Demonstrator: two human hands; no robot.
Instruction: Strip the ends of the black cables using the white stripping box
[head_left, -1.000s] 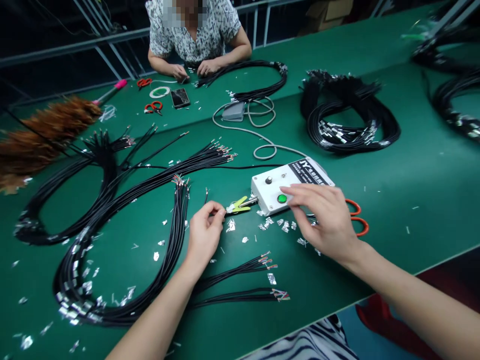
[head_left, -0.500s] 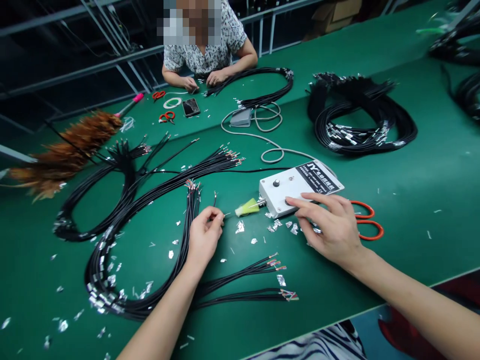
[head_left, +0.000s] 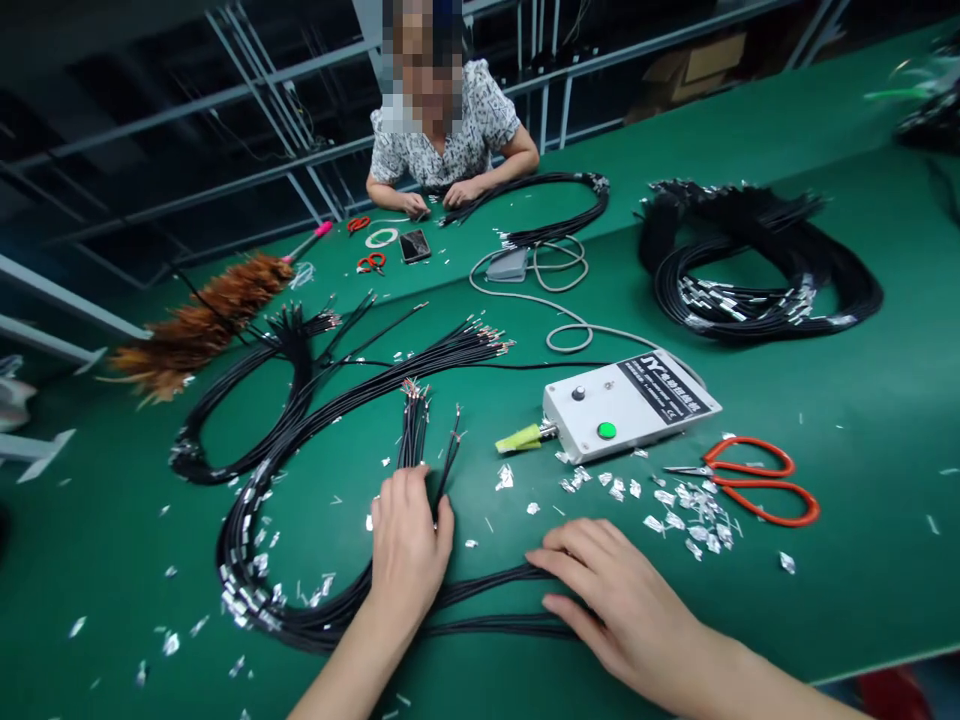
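Observation:
My left hand (head_left: 411, 545) lies over a bundle of black cables (head_left: 247, 540), its fingers stretched forward and the thumb apart. A few cables with stripped ends (head_left: 451, 450) stick up between thumb and forefinger. To the right, my right hand (head_left: 611, 595) is over the ends of two lower cable groups (head_left: 499, 630), thumb and fingers apart; it hides those ends, and its fingertips reach the upper group. Beyond the hands sits a white control box (head_left: 622, 405) with a lit green button (head_left: 607, 430) and a yellow-green tapered tip (head_left: 519, 440).
Orange-handled scissors (head_left: 757, 480) lie right of the box, near foil scraps (head_left: 697, 515). A large cable coil (head_left: 757, 260) is at the back right. A feather duster (head_left: 210, 315) lies at left. Across the table sits a co-worker (head_left: 450, 150) with both hands at cables.
My left hand has drawn back from the yellow-green tip onto the cable bundle. My right hand has left the box's button, now lit green, for the lower cable ends. The view has shifted.

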